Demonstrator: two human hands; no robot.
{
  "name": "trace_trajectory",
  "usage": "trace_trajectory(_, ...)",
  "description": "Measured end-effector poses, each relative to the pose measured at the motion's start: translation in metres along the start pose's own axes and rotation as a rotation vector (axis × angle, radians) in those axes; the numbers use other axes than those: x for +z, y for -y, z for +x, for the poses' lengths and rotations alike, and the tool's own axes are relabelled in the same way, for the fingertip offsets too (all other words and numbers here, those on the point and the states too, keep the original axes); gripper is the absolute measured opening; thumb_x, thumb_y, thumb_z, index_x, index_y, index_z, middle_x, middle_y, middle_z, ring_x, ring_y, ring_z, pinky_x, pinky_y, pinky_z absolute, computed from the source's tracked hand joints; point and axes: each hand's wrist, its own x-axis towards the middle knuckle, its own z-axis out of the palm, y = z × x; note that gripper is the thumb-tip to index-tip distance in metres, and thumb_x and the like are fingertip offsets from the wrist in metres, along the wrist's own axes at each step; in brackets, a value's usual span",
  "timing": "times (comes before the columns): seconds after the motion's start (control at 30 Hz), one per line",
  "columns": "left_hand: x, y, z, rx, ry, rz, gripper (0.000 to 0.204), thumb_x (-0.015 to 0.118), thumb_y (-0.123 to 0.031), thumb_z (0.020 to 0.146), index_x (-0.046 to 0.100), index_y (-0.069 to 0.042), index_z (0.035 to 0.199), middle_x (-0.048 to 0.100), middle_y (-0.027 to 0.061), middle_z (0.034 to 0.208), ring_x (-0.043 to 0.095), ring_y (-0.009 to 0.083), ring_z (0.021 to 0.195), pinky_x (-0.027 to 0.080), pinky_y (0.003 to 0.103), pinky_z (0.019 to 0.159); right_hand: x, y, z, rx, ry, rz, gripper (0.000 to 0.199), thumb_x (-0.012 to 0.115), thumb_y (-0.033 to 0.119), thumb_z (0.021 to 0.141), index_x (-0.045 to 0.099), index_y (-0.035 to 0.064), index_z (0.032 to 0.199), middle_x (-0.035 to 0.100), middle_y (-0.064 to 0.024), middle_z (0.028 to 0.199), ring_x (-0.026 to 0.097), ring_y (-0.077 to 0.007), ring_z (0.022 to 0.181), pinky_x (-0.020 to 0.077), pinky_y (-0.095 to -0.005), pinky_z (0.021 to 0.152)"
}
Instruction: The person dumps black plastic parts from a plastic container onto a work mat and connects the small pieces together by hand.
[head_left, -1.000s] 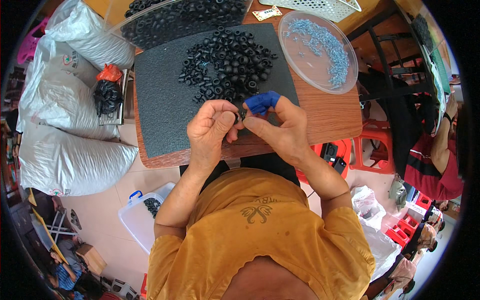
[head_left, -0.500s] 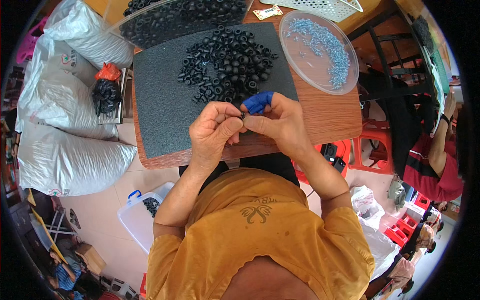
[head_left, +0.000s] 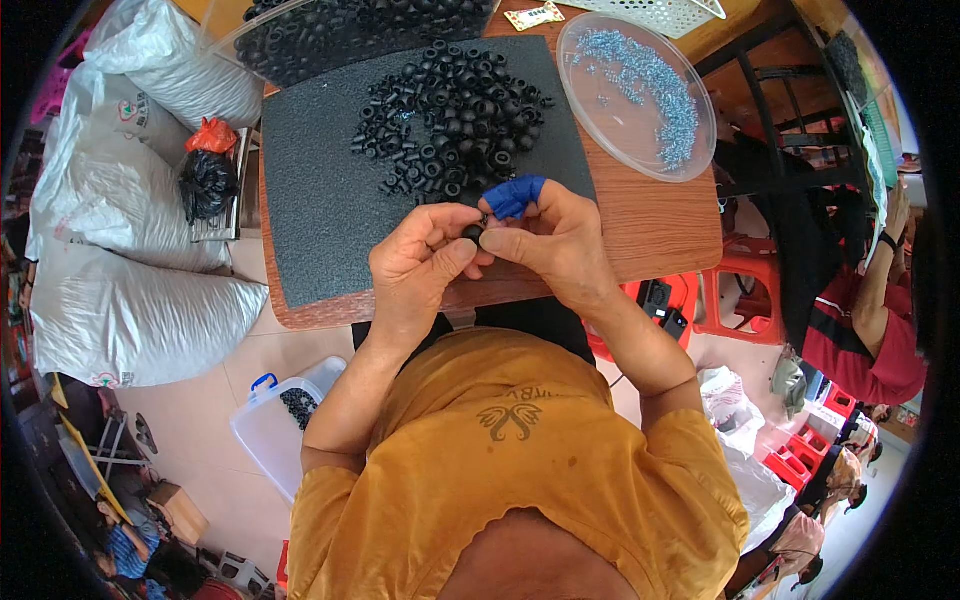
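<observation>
Close to the table's near edge, my two hands meet over a small black rounded plastic part. My left hand pinches it between thumb and fingers. From the other side my right hand has its thumb and index finger closed at the same part. Blue tape wraps that index finger. The fingers hide much of the part, so I cannot tell whether a smaller piece is with it. Just beyond lies a heap of similar black hollow parts on a dark grey mat.
Right of the mat, a clear round dish holds tiny bluish metal pieces. A clear bin of black parts stands behind, beside a wrapped packet and white basket. White sacks flank the left; red stools the right.
Both hands have shifted slightly left, still together. The black part now shows its rounded end between the fingertips, where before only a small dark bit showed.
</observation>
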Motion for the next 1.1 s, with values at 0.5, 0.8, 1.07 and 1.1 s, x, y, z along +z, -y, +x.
trace_trajectory(0.5, -0.001, -0.001, -0.007, 0.119, -0.018, 0.141, 0.024, 0.058, -0.001, 0.088, 0.054, 0.007, 0.11, 0.063, 0.0131, 0.096, 0.063, 0.0164, 0.076, 0.055, 0.027, 0.068, 0.006, 0.003, -0.002, -0.083, 0.01, -0.125, 0.019, 0.072, 0.001, 0.075, 0.059, -0.0014, 0.088, 0.065, -0.0054, 0.075, 0.064, -0.0103, 0.068, 0.05, -0.0223, 0.06)
trace_trajectory(0.8, 0.003, -0.003, -0.007, 0.143, -0.036, 0.099, 0.019, 0.059, -0.005, 0.089, 0.059, 0.003, 0.106, 0.062, 0.0077, 0.094, 0.061, 0.0115, 0.077, 0.052, 0.022, 0.069, 0.003, 0.008, 0.006, 0.021, 0.058, -0.135, 0.013, 0.072, 0.005, 0.076, 0.062, -0.0017, 0.08, 0.067, -0.0087, 0.071, 0.063, -0.0112, 0.067, 0.0496, -0.0233, 0.06)
trace_trajectory(1.07, 0.0, 0.006, -0.012, 0.154, -0.071, 0.193, 0.018, 0.058, -0.008, 0.091, 0.059, 0.0, 0.107, 0.058, 0.0049, 0.092, 0.059, 0.0096, 0.076, 0.05, 0.02, 0.067, 0.012, 0.004, -0.002, -0.055, 0.029, -0.147, 0.008, 0.068, 0.003, 0.079, 0.062, -0.0025, 0.078, 0.066, -0.007, 0.071, 0.062, -0.0094, 0.065, 0.0487, -0.0229, 0.058)
trace_trajectory(1.1, -0.001, 0.006, -0.013, 0.132, -0.069, 0.213, 0.019, 0.057, -0.008, 0.091, 0.058, 0.0, 0.108, 0.059, 0.0044, 0.091, 0.059, 0.0094, 0.076, 0.049, 0.019, 0.067, 0.014, 0.005, -0.002, -0.056, 0.034, -0.148, 0.008, 0.068, 0.003, 0.079, 0.062, -0.0025, 0.078, 0.066, -0.007, 0.071, 0.062, -0.0094, 0.065, 0.0487, -0.0229, 0.058)
